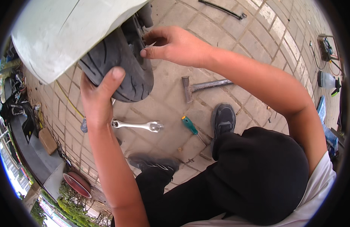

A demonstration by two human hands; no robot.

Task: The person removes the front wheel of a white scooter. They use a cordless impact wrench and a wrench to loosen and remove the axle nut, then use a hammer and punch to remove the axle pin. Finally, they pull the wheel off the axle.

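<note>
Left hand (98, 100) grasps one tire (130, 80) – right hand's (179, 46) grip, I cannot tell – one hammer (206, 86), one wrench (134, 125), one screwdriver (189, 125) nearby.

Dark tyre (126, 64) (grooved), partly covered, upper left;

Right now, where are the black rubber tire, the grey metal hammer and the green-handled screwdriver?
Black rubber tire (131, 78): head view, on the grooved tread.
Grey metal hammer (206, 86): head view, on the handle.
Green-handled screwdriver (191, 126): head view, on the handle.
</note>
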